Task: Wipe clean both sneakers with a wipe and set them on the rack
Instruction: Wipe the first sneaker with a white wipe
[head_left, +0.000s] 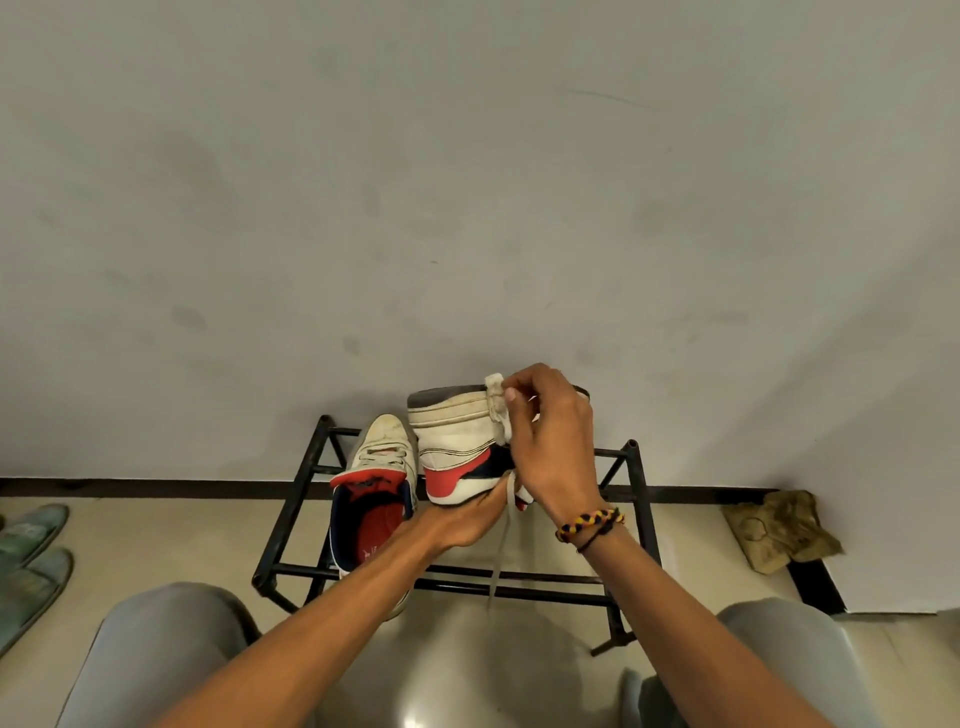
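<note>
Here, the left hand (470, 522) held one sneaker (457, 447) from below, fingers wrapped under its heel end, keeping it lifted on its side above the rack (636, 499), sole facing away toward the wall (467, 182). The right hand (550, 447) pinched a crumpled white wipe (498, 410) between thumb and fingertips and pressed it on the pale rubber edge of that sneaker near the sole. A loose lace (501, 540) hung down from the held shoe, past the near bars of the rack. The second sneaker (376, 499) sat on the left part of the black metal rack, toe pointing far toward the wall, red lining showing, just beside the held one. A beaded bracelet (589, 524) circled the right wrist. Green slippers (31, 551) lay on the floor at far left. A crumpled brownish rag (779, 530) lay on the floor at right, close to the wall. Grey-clad knees (171, 649) showed at the near edge.
</note>
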